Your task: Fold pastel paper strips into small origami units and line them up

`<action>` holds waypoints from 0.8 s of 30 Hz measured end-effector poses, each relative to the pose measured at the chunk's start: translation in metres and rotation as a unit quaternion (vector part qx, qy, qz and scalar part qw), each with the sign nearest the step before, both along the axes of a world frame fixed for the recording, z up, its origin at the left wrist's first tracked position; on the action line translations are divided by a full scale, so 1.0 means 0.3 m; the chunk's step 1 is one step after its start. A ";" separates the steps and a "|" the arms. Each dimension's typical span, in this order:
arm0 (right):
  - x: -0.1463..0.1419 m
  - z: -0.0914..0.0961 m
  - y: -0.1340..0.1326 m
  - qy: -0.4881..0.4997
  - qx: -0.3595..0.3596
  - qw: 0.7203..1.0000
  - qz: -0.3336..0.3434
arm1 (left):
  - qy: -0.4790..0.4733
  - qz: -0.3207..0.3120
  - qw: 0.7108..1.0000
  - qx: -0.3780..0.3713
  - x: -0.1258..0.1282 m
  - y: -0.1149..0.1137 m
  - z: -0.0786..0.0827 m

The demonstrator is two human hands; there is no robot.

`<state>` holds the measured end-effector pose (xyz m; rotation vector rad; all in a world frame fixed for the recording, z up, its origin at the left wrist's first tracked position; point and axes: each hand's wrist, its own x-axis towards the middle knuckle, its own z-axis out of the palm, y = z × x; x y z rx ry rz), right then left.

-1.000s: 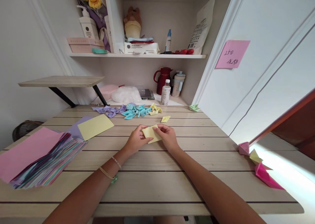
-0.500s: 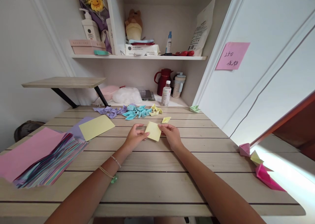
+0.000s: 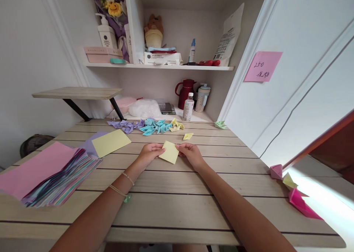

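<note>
A folded yellow paper square is held between my two hands over the table, turned so that a corner points toward me. My left hand pinches its left corner between thumb and fingers. On the right corner, my right hand is closed with thumb and forefinger. Just beyond lies a small folded yellow piece. Behind it sit finished folds in yellow, blue and purple, side by side in a row.
Left, a thick stack of coloured paper lies by a flat yellow sheet. A bottle stands at the back near a red jug. Paper boats line the right edge; a green fold sits back right.
Both hands have drawn the yellow paper slightly toward me and left. My right fingers have curled closer together on its corner. The whole view has shifted a little.
</note>
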<state>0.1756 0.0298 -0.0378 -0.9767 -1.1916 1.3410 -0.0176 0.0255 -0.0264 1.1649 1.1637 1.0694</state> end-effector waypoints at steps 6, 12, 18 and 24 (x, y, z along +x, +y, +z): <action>0.002 -0.007 0.002 -0.020 0.010 1.000 0.008 | -0.033 -0.014 0.999 -0.026 -0.008 0.010 -0.003; 0.001 0.003 -0.011 -0.027 0.008 0.998 0.051 | -0.058 -0.004 0.998 -0.027 -0.001 -0.001 0.006; -0.003 0.003 -0.013 -0.031 0.008 0.998 0.057 | -0.047 0.006 0.999 -0.012 0.004 -0.003 0.010; 0.002 -0.003 -0.007 -0.066 0.017 0.994 0.088 | -0.047 0.012 0.999 0.021 -0.001 -0.007 0.020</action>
